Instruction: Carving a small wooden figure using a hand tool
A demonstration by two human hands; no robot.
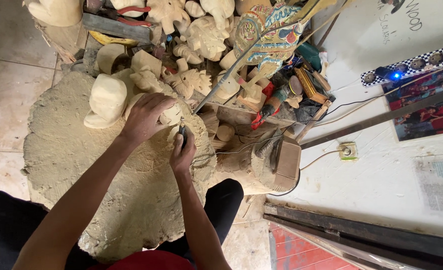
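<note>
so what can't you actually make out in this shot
Head view only:
- Pale wooden carving: mostly hidden under the left hand.
- Tool tip: too small; the right hand covers its body.
- Stacked carvings: cut off by the top edge.

Bare forearms, black trousers, and a red shirt below.

1. The left hand covers most of the pale wooden carving, hiding its shape.
2. Just beside that carving, the right hand wraps the black rotary tool; its tip is too small to tell.
3. Above the carving, the frame's top edge cuts off the painted figure.
</note>
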